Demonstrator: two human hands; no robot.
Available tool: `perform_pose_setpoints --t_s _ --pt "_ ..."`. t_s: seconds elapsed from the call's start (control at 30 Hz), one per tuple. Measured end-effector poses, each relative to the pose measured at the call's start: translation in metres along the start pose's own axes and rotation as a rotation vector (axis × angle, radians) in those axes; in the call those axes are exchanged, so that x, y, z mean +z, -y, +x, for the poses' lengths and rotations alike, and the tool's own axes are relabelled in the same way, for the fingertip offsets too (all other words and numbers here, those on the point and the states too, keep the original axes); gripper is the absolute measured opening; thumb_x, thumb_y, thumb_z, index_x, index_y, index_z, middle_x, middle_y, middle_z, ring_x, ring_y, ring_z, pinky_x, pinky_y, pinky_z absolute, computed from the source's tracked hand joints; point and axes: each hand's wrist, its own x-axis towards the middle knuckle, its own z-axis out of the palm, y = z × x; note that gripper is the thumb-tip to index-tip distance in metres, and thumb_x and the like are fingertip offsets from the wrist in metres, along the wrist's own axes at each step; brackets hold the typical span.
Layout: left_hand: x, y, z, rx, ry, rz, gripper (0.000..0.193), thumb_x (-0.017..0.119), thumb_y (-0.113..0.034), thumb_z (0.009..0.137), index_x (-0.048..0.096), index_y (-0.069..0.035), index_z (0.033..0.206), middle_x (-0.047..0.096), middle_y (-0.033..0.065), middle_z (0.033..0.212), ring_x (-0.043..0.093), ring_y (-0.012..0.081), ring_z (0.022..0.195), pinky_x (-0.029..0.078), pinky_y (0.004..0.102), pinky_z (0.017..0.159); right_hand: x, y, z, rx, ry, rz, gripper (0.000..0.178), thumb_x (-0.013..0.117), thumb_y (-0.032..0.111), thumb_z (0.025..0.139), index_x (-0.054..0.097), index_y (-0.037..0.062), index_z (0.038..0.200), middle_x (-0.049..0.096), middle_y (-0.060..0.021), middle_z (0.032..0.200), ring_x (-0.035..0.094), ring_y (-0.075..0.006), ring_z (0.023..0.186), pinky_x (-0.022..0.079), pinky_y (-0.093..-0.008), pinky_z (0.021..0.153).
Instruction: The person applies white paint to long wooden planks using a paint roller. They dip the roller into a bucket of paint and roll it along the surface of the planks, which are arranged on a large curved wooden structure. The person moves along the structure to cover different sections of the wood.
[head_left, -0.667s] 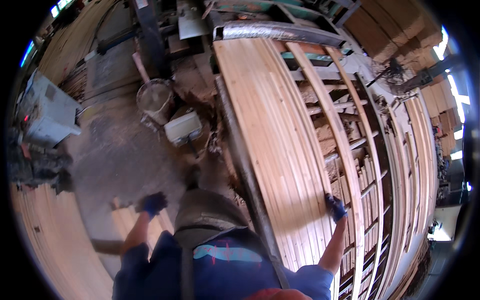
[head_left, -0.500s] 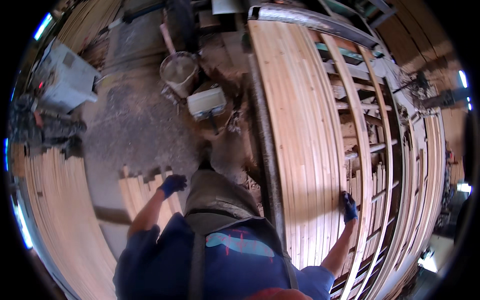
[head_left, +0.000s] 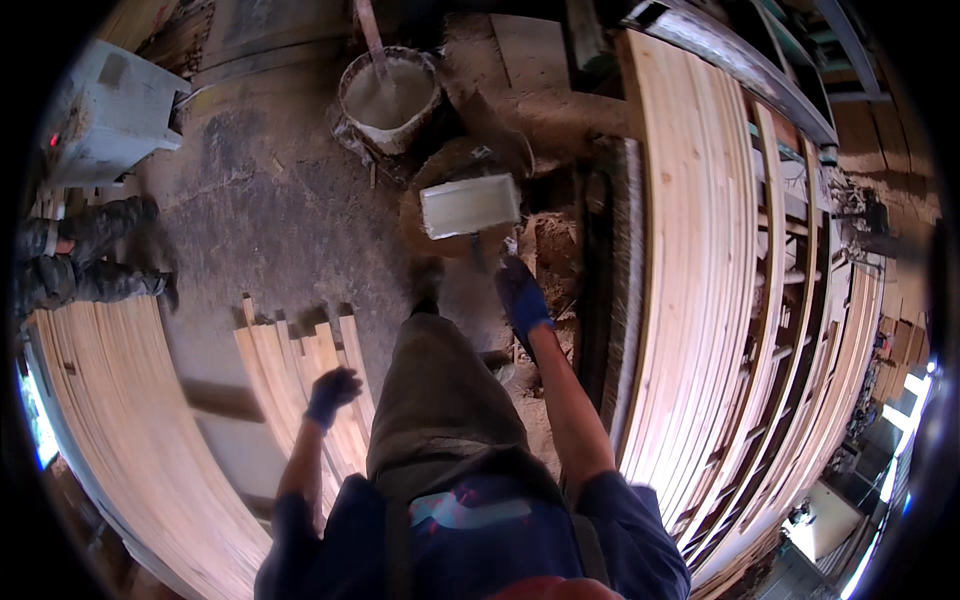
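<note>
Dark blue gloves cover both hands of the person. The right hand [head_left: 523,298] reaches forward with its fingers pointing to the far side, just beside a white rectangular tray [head_left: 470,207]; it is too blurred to tell whether the fingers grasp anything. The left hand [head_left: 333,396] has its fingers loosely bent above short wooden strips [head_left: 290,365] on the near left, and I cannot tell whether it touches or grips one. The tray lies far ahead of the person's trousers [head_left: 440,390], slightly left of the right hand. Beyond it, to the left, stands a round bucket [head_left: 392,95] of pale liquid, with a wooden stick [head_left: 371,38] leaning in it. On the right, long pale boards [head_left: 695,240] lie side by side beside a metal rail [head_left: 627,290]. At far left are a grey cabinet [head_left: 118,110] and another person's camouflage-clad legs [head_left: 105,245].
</note>
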Motion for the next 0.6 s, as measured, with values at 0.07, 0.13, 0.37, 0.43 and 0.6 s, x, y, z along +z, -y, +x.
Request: perform_pose_setpoints --t_s 0.07,0.13,0.37,0.43,0.6 --pt "-0.052 0.038 0.004 -0.054 0.075 -0.08 0.048 0.047 -0.052 0.092 0.061 -0.01 0.111 0.069 0.0071 0.096 0.067 0.0184 0.082 0.049 0.034 0.075 0.033 -0.043 0.03 0.065 0.015 0.088 0.034 0.049 0.01 0.09 0.054 0.0037 0.123 0.061 -0.014 0.103 0.056 -0.0242 0.101 0.045 -0.0351 0.09" --pt "-0.069 0.053 -0.018 -0.206 -0.155 -0.044 0.051 0.046 -0.056 0.091 0.06 -0.011 0.112 0.069 0.0079 0.098 0.066 0.0198 0.082 0.048 0.0356 0.073 0.051 -0.041 0.052 0.122 0.031 0.077 0.032 0.049 0.011 0.09 0.055 0.0033 0.12 0.061 -0.0146 0.102 0.056 -0.0256 0.1 0.045 -0.0356 0.089" --pt "-0.081 0.064 0.043 -0.303 -0.144 -0.05 0.05 0.056 -0.055 0.087 0.06 -0.009 0.106 0.069 0.0095 0.092 0.066 0.0217 0.073 0.05 0.0363 0.064 0.0 0.02 0.059 0.248 -0.054 -0.2 0.034 0.056 0.025 0.089 0.057 0.0008 0.113 0.064 -0.0175 0.105 0.062 -0.0287 0.097 0.047 -0.0356 0.084" --pt "-0.047 -0.016 0.064 -0.062 -0.133 -0.051 0.043 0.057 -0.048 0.09 0.061 -0.007 0.103 0.068 0.009 0.085 0.066 0.0185 0.07 0.052 0.0304 0.063 -0.006 0.008 0.068 0.332 -0.026 -0.197 0.045 0.053 0.033 0.088 0.054 0.0023 0.121 0.062 -0.02 0.11 0.06 -0.032 0.101 0.047 -0.0389 0.086" --pt "-0.007 -0.16 0.176 0.215 0.274 -0.054 0.037 0.054 -0.035 0.094 0.06 -0.005 0.115 0.068 0.0139 0.1 0.067 0.024 0.084 0.055 0.0358 0.075 -0.026 -0.003 0.087 0.358 -0.149 -0.282 0.043 0.051 0.028 0.089 0.054 -0.0008 0.12 0.06 -0.0236 0.113 0.058 -0.0366 0.103 0.046 -0.0419 0.089"
